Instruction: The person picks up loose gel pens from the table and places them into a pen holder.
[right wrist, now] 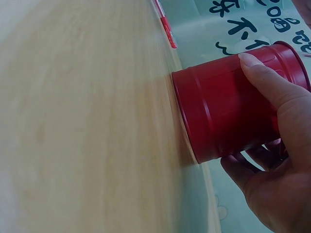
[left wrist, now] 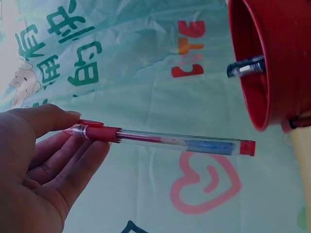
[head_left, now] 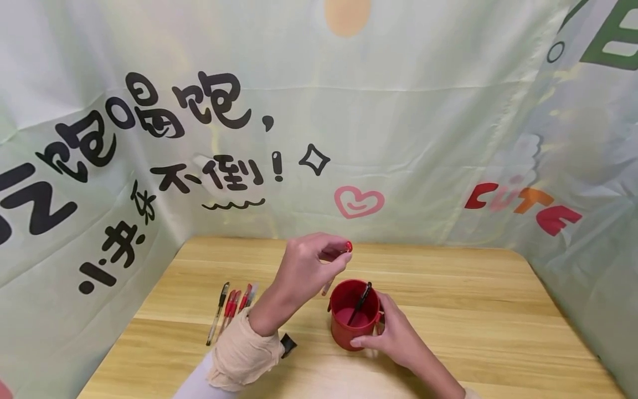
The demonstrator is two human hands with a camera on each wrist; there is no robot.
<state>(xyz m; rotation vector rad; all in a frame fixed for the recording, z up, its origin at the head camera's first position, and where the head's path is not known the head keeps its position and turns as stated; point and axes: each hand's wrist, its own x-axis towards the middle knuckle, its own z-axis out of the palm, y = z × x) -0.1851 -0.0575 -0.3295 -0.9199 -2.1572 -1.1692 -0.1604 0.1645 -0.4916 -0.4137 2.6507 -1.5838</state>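
Note:
Between its thumb and fingers, my left hand [head_left: 311, 263] pinches a clear-barrelled gel pen [left wrist: 165, 140] by its red capped end. The pen's other end points toward the red bucket [head_left: 344, 333], just left of and above its mouth in the head view. Upright on the table, the bucket holds one black pen [head_left: 360, 305] leaning against its rim. My right hand [head_left: 399, 332] grips the bucket from the right side, thumb across the near wall, as the right wrist view [right wrist: 277, 111] also shows.
Left of the left forearm, several pens [head_left: 231, 305] with red or black caps lie on the wooden table [head_left: 473, 310]. A small black object [head_left: 287, 344] shows beside the left wrist. Printed cloth [head_left: 423, 138] hangs around the table's back and sides.

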